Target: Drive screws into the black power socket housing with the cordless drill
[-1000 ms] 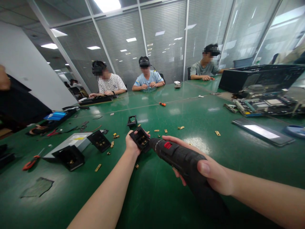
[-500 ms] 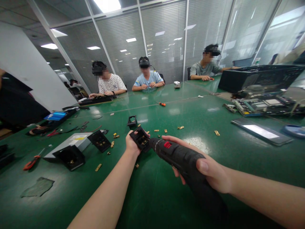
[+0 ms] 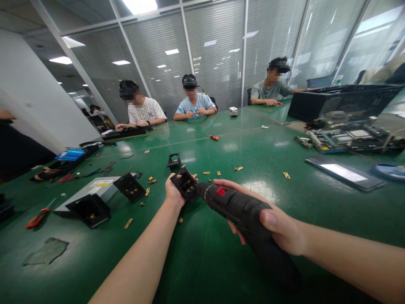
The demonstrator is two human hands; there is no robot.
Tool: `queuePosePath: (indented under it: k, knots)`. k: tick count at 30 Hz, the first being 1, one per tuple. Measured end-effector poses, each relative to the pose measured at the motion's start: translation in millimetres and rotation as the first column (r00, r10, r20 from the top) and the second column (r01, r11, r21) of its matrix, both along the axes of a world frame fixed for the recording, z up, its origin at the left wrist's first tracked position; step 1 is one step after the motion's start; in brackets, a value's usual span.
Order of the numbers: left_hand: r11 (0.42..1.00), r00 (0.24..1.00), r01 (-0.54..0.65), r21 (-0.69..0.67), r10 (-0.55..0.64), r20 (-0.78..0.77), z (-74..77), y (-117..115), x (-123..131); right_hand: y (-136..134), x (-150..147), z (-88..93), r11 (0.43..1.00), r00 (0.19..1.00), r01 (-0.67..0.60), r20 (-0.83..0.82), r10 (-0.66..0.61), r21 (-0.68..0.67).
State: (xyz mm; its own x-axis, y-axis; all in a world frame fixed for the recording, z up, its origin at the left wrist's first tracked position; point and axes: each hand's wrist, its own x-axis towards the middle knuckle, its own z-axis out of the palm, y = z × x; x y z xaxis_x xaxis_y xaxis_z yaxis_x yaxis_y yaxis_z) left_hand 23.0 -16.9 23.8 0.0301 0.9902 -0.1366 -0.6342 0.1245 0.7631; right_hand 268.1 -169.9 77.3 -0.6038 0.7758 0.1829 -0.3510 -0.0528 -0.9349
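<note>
My left hand (image 3: 174, 191) is closed round a black square socket housing (image 3: 184, 184) with brass contacts inside it. In my right hand (image 3: 281, 228) is a black cordless screwdriver (image 3: 236, 204) with a red switch on top. Its nose points left at the open side of the housing; whether the bit touches a screw is hidden. Several brass strips, among them one brass plate (image 3: 238, 168), lie on the table beyond my hands. Another black housing (image 3: 89, 210) and a black socket piece (image 3: 129, 187) rest to the left, and a black frame (image 3: 174, 161) stands just behind my left hand.
A grey metal box (image 3: 101, 185), an orange-handled screwdriver (image 3: 38, 217) and a glass shard (image 3: 47, 251) lie left on the green table (image 3: 202, 261). At right are a phone (image 3: 343, 173), circuit boards (image 3: 351, 137) and a black case (image 3: 310, 105). Three people sit across the table.
The view has shifted slightly, so everything sits a little further left. Both hands keep their hold, with the screwdriver's nose still at the housing. The dark-clothed person at far left has moved.
</note>
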Motion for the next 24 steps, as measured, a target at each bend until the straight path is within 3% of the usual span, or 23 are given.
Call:
queuePosePath:
  k: [24]
  knots:
    - [0.999,0.997,-0.006,-0.043,0.01,0.074,7.9,-3.3,2.7,-2.4,1.7,1.1,0.999,1.0,-0.004,0.017,0.003,0.043]
